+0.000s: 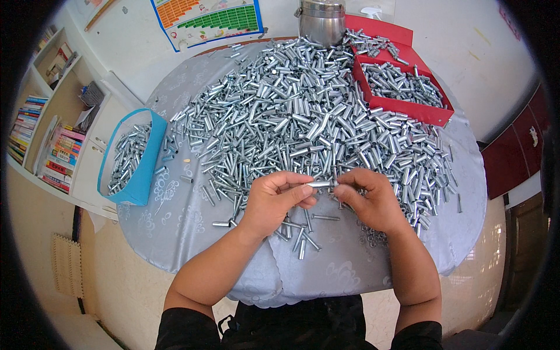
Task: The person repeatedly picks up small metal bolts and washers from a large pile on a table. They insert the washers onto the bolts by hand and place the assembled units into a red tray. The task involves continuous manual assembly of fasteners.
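Note:
Between my two hands lies a shiny metal sleeve anchor [321, 184], held level above the table's near side. My left hand [273, 197] is closed in a pinch round its left end. At its right end the fingers of my right hand [371, 200] are closed too; whether they grip the anchor itself or a small part on it is hidden. Just beyond both hands spreads a big heap of loose metal sleeves and bolts [286, 116]. Several loose bolts [301, 238] lie below my left hand, and small nuts or washers [371, 237] lie beside my right wrist.
A blue box [153, 157] of metal pieces stands on the left of the cloth-covered round table [192, 245]. At the back right is an open red box [402, 107] of similar pieces. A steel pot [322, 23] stands behind the heap; a bookshelf [58, 116] is at left.

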Tool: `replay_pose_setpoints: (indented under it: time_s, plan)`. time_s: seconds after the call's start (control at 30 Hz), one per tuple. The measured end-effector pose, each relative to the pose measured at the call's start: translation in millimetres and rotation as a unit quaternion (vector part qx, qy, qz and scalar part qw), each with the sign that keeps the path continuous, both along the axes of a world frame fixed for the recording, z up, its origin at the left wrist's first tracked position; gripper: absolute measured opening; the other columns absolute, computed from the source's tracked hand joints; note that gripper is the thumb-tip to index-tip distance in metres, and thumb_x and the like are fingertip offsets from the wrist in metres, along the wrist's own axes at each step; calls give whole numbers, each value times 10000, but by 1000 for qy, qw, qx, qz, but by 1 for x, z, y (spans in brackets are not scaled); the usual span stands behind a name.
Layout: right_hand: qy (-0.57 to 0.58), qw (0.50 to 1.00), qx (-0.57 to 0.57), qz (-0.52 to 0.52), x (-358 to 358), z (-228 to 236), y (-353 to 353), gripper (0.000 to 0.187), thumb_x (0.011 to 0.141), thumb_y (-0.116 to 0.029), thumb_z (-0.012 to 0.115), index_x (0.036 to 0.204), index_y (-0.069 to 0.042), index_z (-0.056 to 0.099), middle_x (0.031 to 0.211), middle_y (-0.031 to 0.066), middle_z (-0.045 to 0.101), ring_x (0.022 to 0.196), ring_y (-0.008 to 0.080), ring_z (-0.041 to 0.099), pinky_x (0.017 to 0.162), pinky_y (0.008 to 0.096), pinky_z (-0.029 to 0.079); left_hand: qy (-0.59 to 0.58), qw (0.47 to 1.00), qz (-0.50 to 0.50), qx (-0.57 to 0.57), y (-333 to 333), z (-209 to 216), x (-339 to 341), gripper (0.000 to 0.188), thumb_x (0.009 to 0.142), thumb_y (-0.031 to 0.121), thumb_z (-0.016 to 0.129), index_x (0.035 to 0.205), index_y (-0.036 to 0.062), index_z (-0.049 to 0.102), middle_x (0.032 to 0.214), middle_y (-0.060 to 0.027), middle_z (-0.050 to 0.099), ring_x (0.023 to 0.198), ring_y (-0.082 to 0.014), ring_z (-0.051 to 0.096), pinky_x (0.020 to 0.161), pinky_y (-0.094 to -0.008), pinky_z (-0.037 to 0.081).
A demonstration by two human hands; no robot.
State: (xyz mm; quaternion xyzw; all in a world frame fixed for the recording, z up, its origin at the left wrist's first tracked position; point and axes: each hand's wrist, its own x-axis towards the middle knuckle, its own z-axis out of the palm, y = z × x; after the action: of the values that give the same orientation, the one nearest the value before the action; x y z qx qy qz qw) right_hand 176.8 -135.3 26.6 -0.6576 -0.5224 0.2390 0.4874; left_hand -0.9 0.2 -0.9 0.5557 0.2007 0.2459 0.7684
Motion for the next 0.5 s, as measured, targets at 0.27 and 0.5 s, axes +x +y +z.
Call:
replay_pose_setpoints:
  time_s: [0.27,0.5]
  plan:
    - [31,999,30,-8,-4,-1,1,145,832,-100,733,892,14,667,784,84,638,734,122,618,659,276,494,0,1000,0,-4,-1,2,0,186,892,16,644,1071,-33,661,943,-164,702,785,-212,699,697,-314,596]
    - [123,991,43,-20,-5,-3,4,149,848,-106,722,904,22,670,794,82,652,722,121,618,665,277,501,3,1000,0,-3,-1,-1,1,185,893,19,644,1071,-30,661,942,-162,702,787,-212,700,698,-312,596]
